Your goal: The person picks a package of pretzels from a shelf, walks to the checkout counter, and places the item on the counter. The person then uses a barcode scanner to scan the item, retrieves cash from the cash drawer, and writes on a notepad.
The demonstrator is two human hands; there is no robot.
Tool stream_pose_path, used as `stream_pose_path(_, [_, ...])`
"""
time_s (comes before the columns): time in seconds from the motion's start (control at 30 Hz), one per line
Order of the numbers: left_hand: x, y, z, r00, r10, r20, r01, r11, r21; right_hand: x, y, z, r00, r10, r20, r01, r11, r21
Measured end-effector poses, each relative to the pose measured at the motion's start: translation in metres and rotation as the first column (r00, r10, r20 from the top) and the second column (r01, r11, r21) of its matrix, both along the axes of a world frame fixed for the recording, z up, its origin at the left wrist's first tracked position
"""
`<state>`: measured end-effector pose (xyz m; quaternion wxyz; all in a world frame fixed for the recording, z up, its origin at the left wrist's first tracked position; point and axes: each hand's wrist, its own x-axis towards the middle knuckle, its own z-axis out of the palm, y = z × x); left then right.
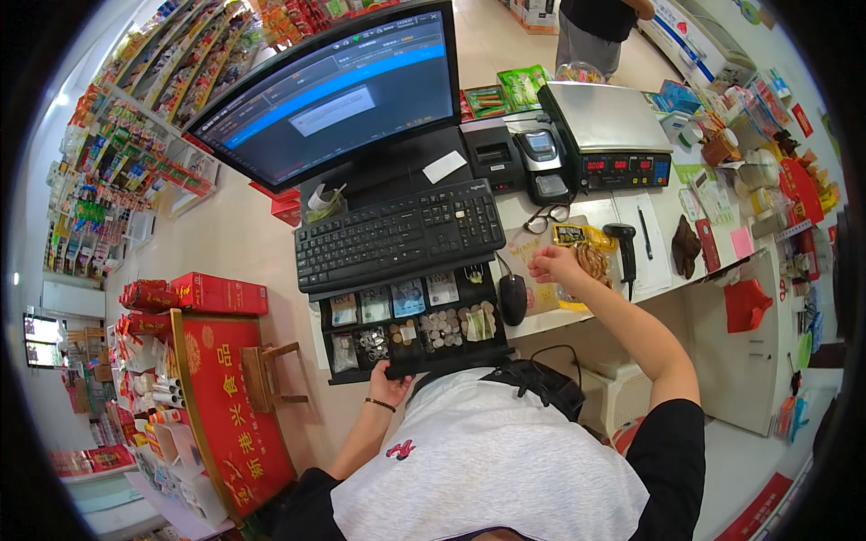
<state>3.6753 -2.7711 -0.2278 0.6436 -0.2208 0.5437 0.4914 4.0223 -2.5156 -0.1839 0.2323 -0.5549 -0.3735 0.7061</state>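
Observation:
My left hand [390, 387] is at the front edge of an open cash drawer [446, 365], thumb on the lip and the other fingers lower down. Banknotes [408, 297] fill the drawer's back row. Its front row holds coins [441, 330], small metal pieces [373, 344] and folded notes [480, 324]. Over the counter, my right hand [558, 265] has curled fingers; whether anything is inside them cannot be seen. Partly behind that hand lies a yellow packet of brown snack food [592, 260]. A black computer mouse [512, 299] is just left of it.
A Logitech keyboard [399, 233] overhangs the drawer below a monitor [331, 95]. Eyeglasses [547, 216], a handheld barcode scanner [624, 253], a pen [645, 232] and a weighing scale [609, 122] occupy the counter [534, 329]. A person [595, 34] stands beyond it. A wooden stool [270, 375] is at left.

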Motion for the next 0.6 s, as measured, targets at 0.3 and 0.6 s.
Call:
stream_pose_path(0.3, [-0.018, 0.060, 0.003, 0.993, -0.025, 0.114, 0.017, 0.997, 0.070, -0.012, -0.067, -0.047, 0.928, 0.355, 0.114, -0.319, 0.914, -0.251])
stream_pose_path(0.6, [-0.038, 0.094, -0.014, 0.993, -0.065, 0.101, 0.050, 0.988, 0.149, -0.059, -0.070, -0.044, 0.988, 0.150, -0.049, -0.157, 0.925, -0.345])
